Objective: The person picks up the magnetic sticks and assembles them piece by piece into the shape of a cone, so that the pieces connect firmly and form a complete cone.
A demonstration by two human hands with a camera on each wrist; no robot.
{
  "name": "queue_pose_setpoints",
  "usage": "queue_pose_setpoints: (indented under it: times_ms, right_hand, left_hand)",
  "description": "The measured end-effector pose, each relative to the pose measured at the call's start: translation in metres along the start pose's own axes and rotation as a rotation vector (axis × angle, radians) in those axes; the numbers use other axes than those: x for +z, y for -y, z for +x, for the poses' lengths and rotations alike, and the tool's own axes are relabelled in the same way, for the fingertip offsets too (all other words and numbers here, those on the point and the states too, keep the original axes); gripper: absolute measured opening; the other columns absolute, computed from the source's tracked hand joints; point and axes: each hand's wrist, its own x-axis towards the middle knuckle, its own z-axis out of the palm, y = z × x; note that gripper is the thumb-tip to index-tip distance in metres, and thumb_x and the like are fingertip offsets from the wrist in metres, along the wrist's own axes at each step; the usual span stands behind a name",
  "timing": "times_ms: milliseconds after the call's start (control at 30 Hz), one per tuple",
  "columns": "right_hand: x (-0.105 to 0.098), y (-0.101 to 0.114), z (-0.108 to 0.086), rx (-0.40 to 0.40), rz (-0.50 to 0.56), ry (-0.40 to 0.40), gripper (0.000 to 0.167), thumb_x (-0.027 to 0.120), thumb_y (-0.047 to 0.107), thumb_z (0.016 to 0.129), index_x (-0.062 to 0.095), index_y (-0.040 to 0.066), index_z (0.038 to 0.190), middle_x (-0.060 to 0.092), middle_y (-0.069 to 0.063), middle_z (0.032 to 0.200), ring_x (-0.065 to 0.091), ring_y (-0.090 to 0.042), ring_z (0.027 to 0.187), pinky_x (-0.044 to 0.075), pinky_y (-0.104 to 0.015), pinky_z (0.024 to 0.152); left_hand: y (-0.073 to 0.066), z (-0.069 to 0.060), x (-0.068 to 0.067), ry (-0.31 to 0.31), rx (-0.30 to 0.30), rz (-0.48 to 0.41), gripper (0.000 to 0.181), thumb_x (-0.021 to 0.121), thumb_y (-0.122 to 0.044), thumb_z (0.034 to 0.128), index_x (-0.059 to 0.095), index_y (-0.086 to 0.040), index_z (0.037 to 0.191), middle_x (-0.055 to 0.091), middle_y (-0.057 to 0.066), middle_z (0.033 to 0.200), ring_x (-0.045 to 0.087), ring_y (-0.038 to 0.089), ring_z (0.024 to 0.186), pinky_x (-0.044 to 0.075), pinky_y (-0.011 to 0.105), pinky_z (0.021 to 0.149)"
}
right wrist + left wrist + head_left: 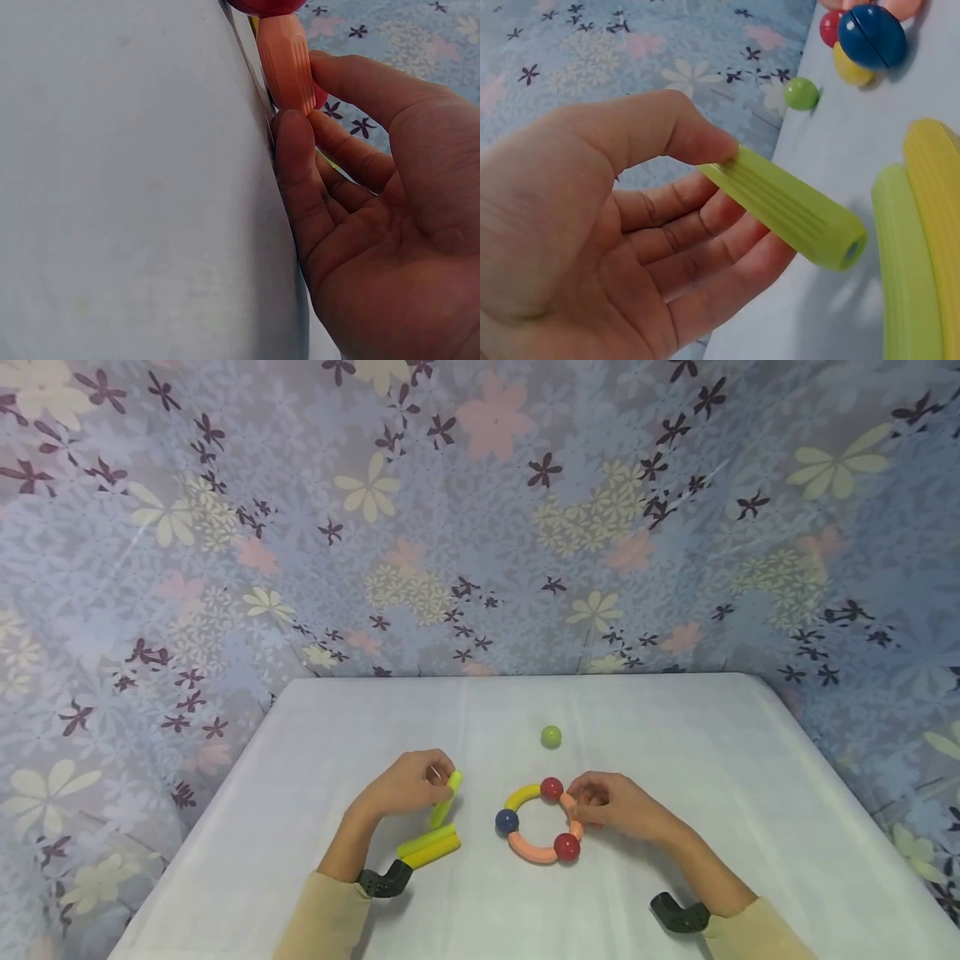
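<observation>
Ring (532, 849) on white table (660, 727); floral backdrop (480, 527) behind.

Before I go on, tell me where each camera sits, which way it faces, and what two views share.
Head: worn on the head, facing forward and down over the white table; the left hand, right hand and beige sleeves show.
Left wrist: on that wrist, facing the green stick its hand pinches; that hand shows.
Right wrist: on that wrist, facing the salmon arc its hand pinches; that hand shows.
Shared: head and left wrist both show the green ball and blue ball.
</observation>
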Motion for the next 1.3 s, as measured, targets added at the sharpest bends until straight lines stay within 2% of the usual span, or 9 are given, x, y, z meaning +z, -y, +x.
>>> queue_pose_setpoints:
  times_ms: [267, 400, 833, 1100, 1300]
  right_hand:
    - [0.000, -0.001, 0.000, -0.007, -0.012, -0.017, 0.032, 0.074, 0.029, 0.084, 0.065, 0.012, 0.109, 0.060, -0.004, 0.084, 0.056, -0.021, 0.071, 0.049, -0.029, 0.058]
    - [0.003, 0.000, 0.003, -0.002, -0.005, -0.018, 0.030, 0.073, 0.028, 0.085, 0.065, 0.012, 0.109, 0.061, -0.003, 0.086, 0.056, -0.021, 0.072, 0.049, -0.030, 0.059]
    - [0.002, -0.001, -0.001, 0.027, 0.026, 0.000, 0.031, 0.074, 0.024, 0.084, 0.064, 0.009, 0.110, 0.060, -0.006, 0.086, 0.057, -0.022, 0.072, 0.051, -0.032, 0.060]
    - [0.002, -0.001, -0.001, 0.044, 0.011, -0.003, 0.031, 0.073, 0.026, 0.085, 0.065, 0.011, 0.110, 0.060, -0.005, 0.085, 0.057, -0.022, 0.069, 0.049, -0.031, 0.058]
    - [0.003, 0.003, -0.001, 0.039, -0.001, 0.009, 0.031, 0.072, 0.025, 0.085, 0.067, 0.011, 0.113, 0.061, -0.004, 0.087, 0.058, -0.021, 0.071, 0.050, -0.033, 0.061]
  left_hand:
    - [-0.028, 0.016, 0.004, -0.053, 0.032, 0.049, 0.023, 0.067, -0.019, 0.0821, 0.061, -0.014, 0.104, 0.061, -0.006, 0.090, 0.058, 0.013, 0.086, 0.050, 0.031, 0.070]
    - [-0.036, 0.025, 0.005, -0.099, 0.056, 0.052, 0.023, 0.067, -0.020, 0.0822, 0.060, -0.015, 0.104, 0.061, -0.007, 0.090, 0.058, 0.011, 0.087, 0.050, 0.031, 0.071]
    - [-0.055, 0.051, 0.034, -0.231, 0.143, -0.061, 0.025, 0.067, -0.015, 0.0789, 0.058, -0.016, 0.102, 0.063, -0.007, 0.088, 0.059, 0.008, 0.083, 0.051, 0.028, 0.073]
    - [-0.070, 0.061, 0.047, -0.215, 0.177, -0.091, 0.026, 0.067, -0.013, 0.0782, 0.058, -0.017, 0.102, 0.063, -0.008, 0.089, 0.059, 0.007, 0.085, 0.051, 0.026, 0.076]
    - [-0.074, 0.066, 0.055, -0.218, 0.191, -0.111, 0.026, 0.068, -0.012, 0.0782, 0.057, -0.018, 0.101, 0.062, -0.009, 0.090, 0.059, 0.006, 0.084, 0.051, 0.024, 0.075]
